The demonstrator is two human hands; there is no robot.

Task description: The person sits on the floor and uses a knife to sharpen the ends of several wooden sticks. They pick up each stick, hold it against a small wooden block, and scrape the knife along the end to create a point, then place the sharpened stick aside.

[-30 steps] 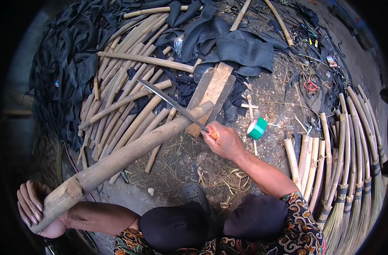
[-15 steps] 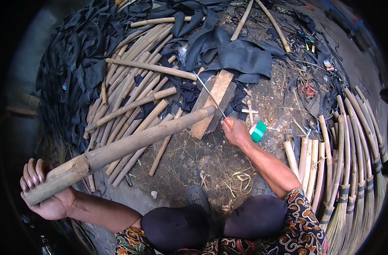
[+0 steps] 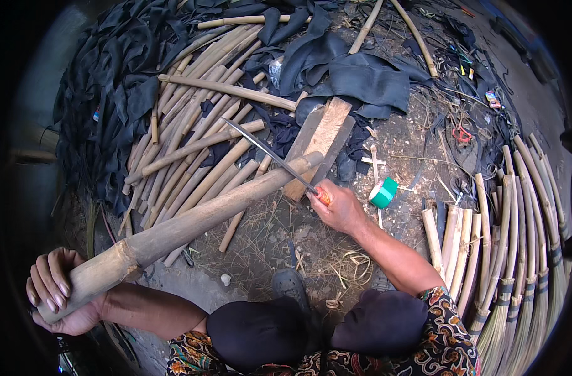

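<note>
A seated person grips the near end of a long, thick bamboo pole (image 3: pixel 192 216) in the left hand (image 3: pixel 59 294), fingers wrapped tight around it, while the pole's far end rests on a wooden plank (image 3: pixel 320 141) lying on the dirt ground (image 3: pixel 261 244). The right hand (image 3: pixel 339 205) is clenched around the orange handle of a long, thin-bladed knife (image 3: pixel 270 153), whose blade slants up and to the left above the pole's far end, crossing over it; whether the edge touches the bamboo cannot be told. Behind the pole lies a heap of cut bamboo lengths (image 3: pixel 192 135), bordered to the left and at the top by piles of black rubber strips (image 3: pixel 116 88). Just right of the knife hand sits a green roll of tape (image 3: pixel 383 193). At the right edge, a row of brooms (image 3: pixel 518 263) with bound bamboo handles fans across the ground. The person's dark-clad knees (image 3: pixel 311 326) and patterned garment fill the lower frame, with a dark shoe (image 3: pixel 290 285) between pole and knees.
</note>
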